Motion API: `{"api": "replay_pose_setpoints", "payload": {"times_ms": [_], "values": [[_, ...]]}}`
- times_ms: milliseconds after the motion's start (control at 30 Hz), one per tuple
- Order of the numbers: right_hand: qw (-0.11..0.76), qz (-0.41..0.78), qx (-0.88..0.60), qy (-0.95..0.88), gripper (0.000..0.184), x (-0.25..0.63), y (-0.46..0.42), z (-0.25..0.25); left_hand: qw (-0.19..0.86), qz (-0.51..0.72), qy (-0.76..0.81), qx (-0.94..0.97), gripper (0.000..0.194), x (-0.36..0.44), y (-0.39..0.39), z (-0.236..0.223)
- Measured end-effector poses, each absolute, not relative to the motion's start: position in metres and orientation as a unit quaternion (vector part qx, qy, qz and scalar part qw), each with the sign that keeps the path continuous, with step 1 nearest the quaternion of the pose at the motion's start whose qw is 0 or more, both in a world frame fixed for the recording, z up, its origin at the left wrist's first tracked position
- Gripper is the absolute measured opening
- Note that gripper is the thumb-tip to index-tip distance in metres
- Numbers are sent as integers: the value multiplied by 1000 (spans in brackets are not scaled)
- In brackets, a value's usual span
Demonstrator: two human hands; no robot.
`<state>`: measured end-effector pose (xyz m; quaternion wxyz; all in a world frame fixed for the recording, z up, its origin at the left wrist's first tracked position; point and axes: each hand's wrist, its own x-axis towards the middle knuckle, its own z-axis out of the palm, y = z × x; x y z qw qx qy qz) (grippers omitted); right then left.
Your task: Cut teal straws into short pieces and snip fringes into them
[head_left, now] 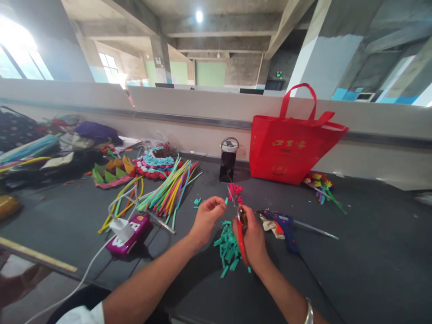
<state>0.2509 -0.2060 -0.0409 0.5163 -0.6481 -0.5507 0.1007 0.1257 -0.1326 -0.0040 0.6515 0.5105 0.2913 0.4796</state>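
Observation:
My right hand (253, 236) is wrapped round the red-handled scissors (240, 234), whose blades point up and away from me. Thumb and fingertips of my left hand (207, 218) are pinched together on a small teal strip (226, 200), close to the blades. Below and between both hands lies a loose pile of cut teal strips (227, 247). A small heap of pink-red pieces (235, 192) sits just beyond the scissor tips, and a few teal bits (197, 203) lie left of my left hand.
A blue glue gun (285, 225) with a glue stick lies at right. Behind stand a phone (227, 166) leaning on a bottle and a red bag (290, 148). Leftward are a bundle of colored straw-like sticks (175, 189), a purple power strip (130, 236) with a cable, and paper crafts (113, 173).

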Motion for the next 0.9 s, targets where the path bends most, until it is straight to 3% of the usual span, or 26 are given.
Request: {"api": "replay_pose_setpoints", "payload": {"times_ms": [400,900], "values": [[462,40,-659,-592,47,239,-207,-47,676,501,282,461,6,132,-140,-9],[448,48,-666,-594,39,238,-211,-45,705,499,253,435,10,133,-147,-3]]}}
